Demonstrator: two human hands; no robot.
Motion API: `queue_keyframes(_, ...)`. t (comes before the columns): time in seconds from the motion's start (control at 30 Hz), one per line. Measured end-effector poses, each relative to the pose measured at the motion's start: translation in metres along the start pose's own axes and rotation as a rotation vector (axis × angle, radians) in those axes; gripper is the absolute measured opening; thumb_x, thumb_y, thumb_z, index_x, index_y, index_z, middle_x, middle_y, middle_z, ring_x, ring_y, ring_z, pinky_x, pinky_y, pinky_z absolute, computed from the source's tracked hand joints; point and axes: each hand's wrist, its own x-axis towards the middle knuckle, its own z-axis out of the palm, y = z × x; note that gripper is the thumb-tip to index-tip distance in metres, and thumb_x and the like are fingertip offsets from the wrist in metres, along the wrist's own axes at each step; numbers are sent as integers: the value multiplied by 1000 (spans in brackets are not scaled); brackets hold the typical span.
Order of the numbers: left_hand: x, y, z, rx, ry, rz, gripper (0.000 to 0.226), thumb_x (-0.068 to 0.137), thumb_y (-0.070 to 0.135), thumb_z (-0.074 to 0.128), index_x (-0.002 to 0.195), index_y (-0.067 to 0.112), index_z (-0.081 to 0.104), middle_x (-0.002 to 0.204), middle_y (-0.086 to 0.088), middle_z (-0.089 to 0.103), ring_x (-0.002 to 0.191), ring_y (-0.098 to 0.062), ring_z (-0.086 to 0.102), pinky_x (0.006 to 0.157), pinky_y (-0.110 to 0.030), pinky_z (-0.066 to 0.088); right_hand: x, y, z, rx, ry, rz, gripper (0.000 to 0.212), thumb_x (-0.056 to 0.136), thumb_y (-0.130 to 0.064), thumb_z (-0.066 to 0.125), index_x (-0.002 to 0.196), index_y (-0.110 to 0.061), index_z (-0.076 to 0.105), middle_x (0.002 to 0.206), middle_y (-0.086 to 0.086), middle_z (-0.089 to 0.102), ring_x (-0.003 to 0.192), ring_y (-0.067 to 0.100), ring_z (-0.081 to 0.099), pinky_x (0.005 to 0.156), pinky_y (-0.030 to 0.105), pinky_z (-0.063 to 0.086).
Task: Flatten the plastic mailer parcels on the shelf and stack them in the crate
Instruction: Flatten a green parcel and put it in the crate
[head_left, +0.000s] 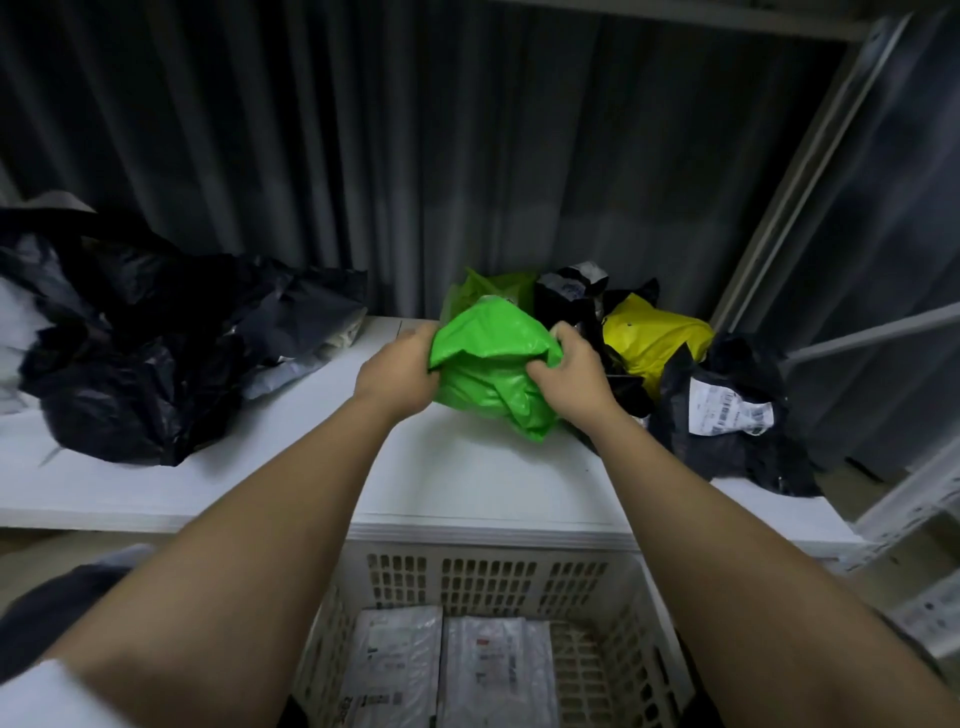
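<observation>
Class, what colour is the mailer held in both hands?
Bright green mailer, gripped by left hand and right hand; head view.

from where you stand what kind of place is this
Likely a parcel sorting or storage room: a metal-framed shelf heaped with plastic mailers, one black parcel bearing a shipping label, and a white crate below holding flattened labelled mailers.

I see a bright green parcel (488, 374), a yellow one (654, 338), black bags (156, 353), a white shelf (467, 483) and a white slotted crate (493, 577).
</observation>
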Motion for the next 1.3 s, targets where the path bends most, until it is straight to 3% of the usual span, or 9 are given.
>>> queue_keyframes(0.23,-2,1,6,473,125,39,54,86,3,49,136,16,36,127,-11,47,117,-34,45,84,-44,44,-9,-1,2,-483,-19,-145,27,84,-19,60,105,-11,46,105,10,58,95,33,56,63,33,30)
queue_keyframes(0.43,-9,-19,4,333,185,-155,70,79,25,62,140,15,29,137,-12,33,126,-33,33,99,-45,35,-15,-8,19,-494,57,-242,34,82,-15,62,112,-7,51,114,12,50,104,34,51,68,38,37)
queue_keyframes(0.53,-15,-16,5,273,114,3,93,77,39,70,150,30,13,150,-9,16,134,-31,23,104,-46,30,-23,-17,39,-507,3,-255,35,84,-14,60,117,-8,51,118,12,50,105,35,52,72,39,39)
queue_keyframes(0.63,-21,-10,10,409,144,138,74,80,32,66,144,32,31,148,-8,22,129,-32,27,97,-45,37,-31,-25,59,-446,-78,-294,39,84,-15,61,121,-11,52,121,10,51,106,35,52,80,41,42)
queue_keyframes(0.8,-22,-31,12,281,230,64,37,82,10,60,118,15,54,131,-9,41,119,-33,33,76,-45,46,-37,-14,58,-190,-167,-342,50,77,-32,62,123,-20,50,122,-2,50,113,22,49,90,37,45)
queue_keyframes(0.9,-19,-44,11,177,279,55,35,78,0,59,110,13,55,128,-9,42,117,-33,35,72,-43,43,-32,-3,45,-220,-80,-338,75,66,-37,54,139,-24,40,143,2,36,135,22,27,113,39,25)
queue_keyframes(1.03,-15,-53,10,85,313,102,35,72,-8,56,103,10,55,121,-8,43,111,-32,41,69,-34,39,-16,1,36,-360,-172,-243,93,70,-30,67,149,-37,19,158,3,8,144,26,8,117,43,14)
queue_keyframes(1.17,-13,-58,9,-100,280,168,38,66,-11,53,95,13,53,116,-5,42,110,-31,46,86,-40,46,-7,7,44,-461,-235,-209,63,82,-23,69,140,-25,45,150,5,29,130,29,39,100,34,39)
queue_keyframes(1.3,-19,-58,8,-47,158,158,48,69,17,68,114,18,53,139,-9,32,133,-29,28,109,-37,26,-8,16,52,-393,-63,-164,33,85,-15,66,118,-16,65,137,6,46,109,30,57,83,34,46)
